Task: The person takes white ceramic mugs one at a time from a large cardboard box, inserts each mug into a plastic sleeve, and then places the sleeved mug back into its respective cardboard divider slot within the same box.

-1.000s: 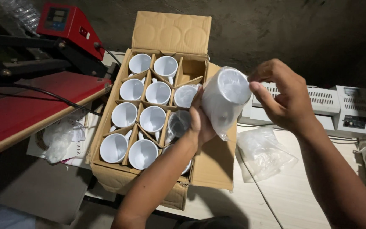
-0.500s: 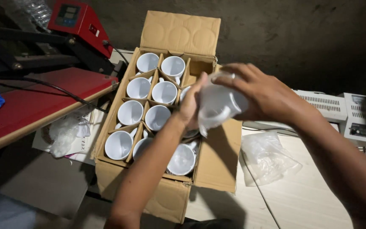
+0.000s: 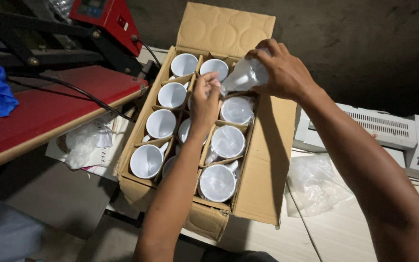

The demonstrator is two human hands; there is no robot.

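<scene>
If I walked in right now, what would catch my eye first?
Probably the open cardboard box in the middle, its dividers filled with white mugs. Above its far end, the right hand holds a plastic-wrapped mug while the left hand pinches the wrap. To the left sits a red heat press.

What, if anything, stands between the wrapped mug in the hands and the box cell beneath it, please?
Nothing visible does. The right hand holds the wrapped mug over the box, the left hand pinches its wrap, and the cell below is hidden by both.
</scene>
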